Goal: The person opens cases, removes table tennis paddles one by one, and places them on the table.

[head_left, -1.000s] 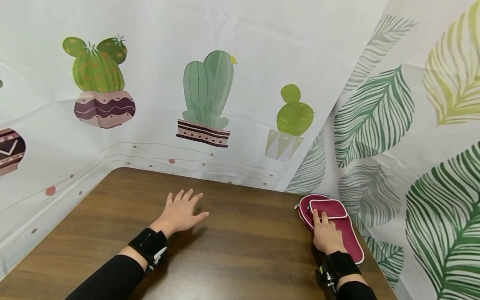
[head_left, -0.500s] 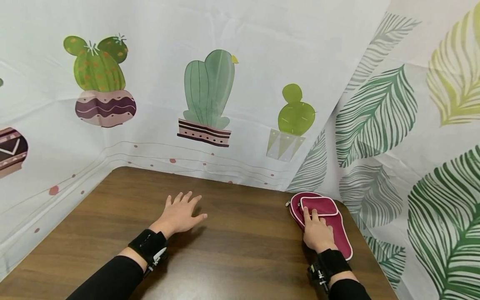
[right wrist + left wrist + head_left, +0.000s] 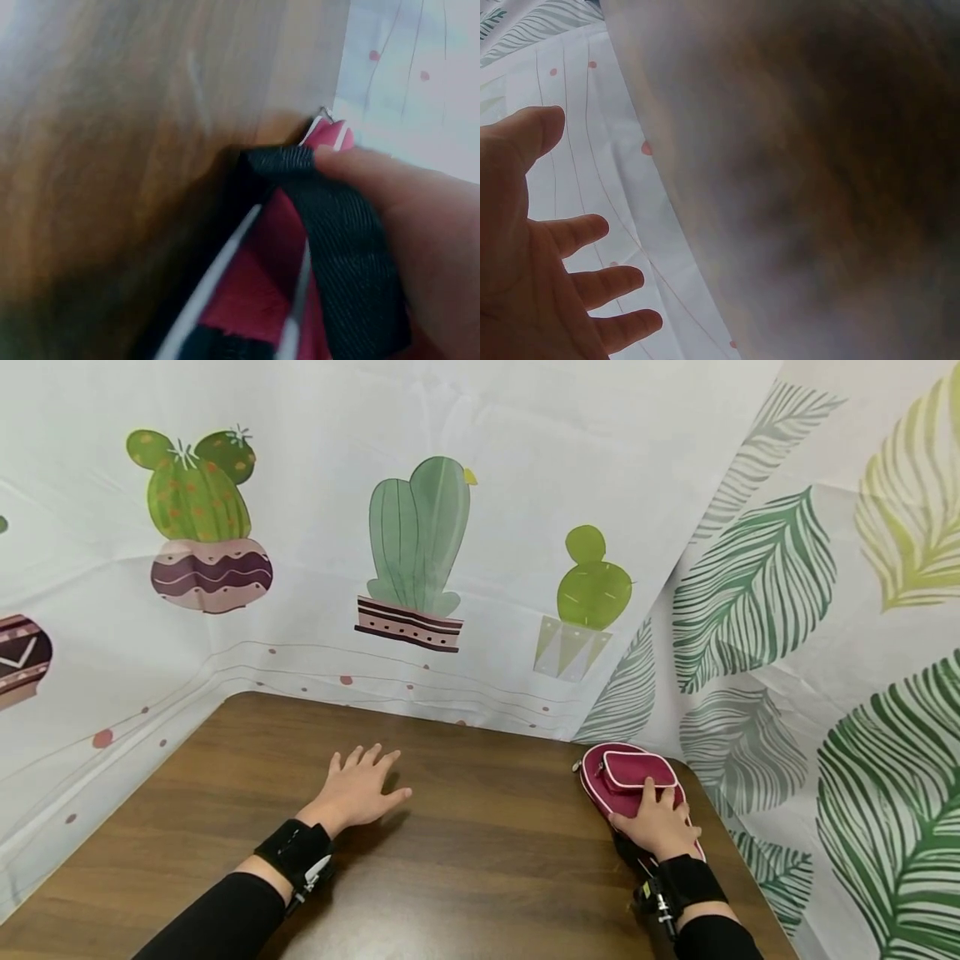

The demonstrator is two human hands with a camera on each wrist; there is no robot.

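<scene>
The place looks screened off, home or studio unclear: creased white hangings (image 3: 510, 427) printed with cacti (image 3: 420, 543) and leaves (image 3: 757, 593) back and flank a brown table (image 3: 480, 868).

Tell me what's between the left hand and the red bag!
Just brown tabletop, from left hand to red bag, in the head view.

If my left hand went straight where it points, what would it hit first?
Probably the cactus-print cloth behind the table; the way from your left hand looks free until there, though depth is unclear.
</scene>
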